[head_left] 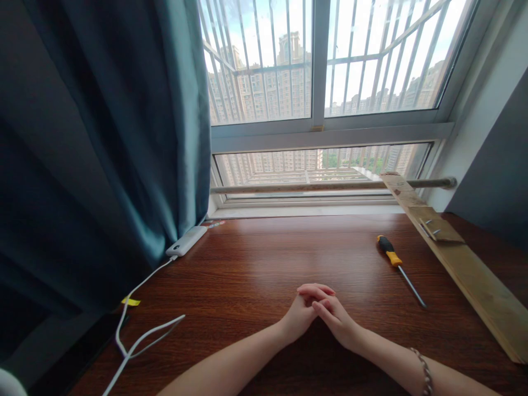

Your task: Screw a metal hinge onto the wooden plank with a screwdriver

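Observation:
My left hand (pixel 299 319) and my right hand (pixel 342 324) are clasped together over the brown wooden table (pixel 264 253), fingers folded over each other. Both are closed, and no object shows in them; the space between the palms is hidden. To their right lies a screwdriver (pixel 390 253) with a black and yellow handle, its shaft pointing toward the near right. Beyond it, a long wooden board (pixel 462 264) slants across the right side of the table. A small wood piece (pixel 443 228) sits on the board, with two screws (pixel 431 225) at it.
A white power strip (pixel 187 240) lies at the left by the blue curtain (pixel 185 110). Its white cable (pixel 144 279) loops over the left side of the table, near a yellow tag (pixel 131 302). At the back, a horizontal rail (pixel 297 188) crosses before the barred window.

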### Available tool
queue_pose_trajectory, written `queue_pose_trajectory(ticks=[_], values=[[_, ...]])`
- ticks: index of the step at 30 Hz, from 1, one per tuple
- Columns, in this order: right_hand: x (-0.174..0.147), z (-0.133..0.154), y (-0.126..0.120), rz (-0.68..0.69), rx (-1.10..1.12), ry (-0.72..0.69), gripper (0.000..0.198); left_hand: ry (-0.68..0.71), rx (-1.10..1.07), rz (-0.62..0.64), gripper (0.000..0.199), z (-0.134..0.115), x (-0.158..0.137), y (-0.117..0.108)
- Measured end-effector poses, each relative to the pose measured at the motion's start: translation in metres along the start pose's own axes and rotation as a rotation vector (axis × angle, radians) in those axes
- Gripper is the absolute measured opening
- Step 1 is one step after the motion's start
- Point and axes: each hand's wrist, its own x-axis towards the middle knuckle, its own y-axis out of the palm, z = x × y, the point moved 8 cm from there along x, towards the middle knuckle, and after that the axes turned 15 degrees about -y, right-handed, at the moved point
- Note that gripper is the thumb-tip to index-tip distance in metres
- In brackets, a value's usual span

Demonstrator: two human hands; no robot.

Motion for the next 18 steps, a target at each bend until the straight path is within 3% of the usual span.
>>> queue_pose_trajectory(ticks=[18], values=[[0.0007,0.0017,-0.0006,0.005,-0.029,-0.007,0.031,0.012,0.009,-0.001,0.021,-0.0017,-0.0006,0.0002]])
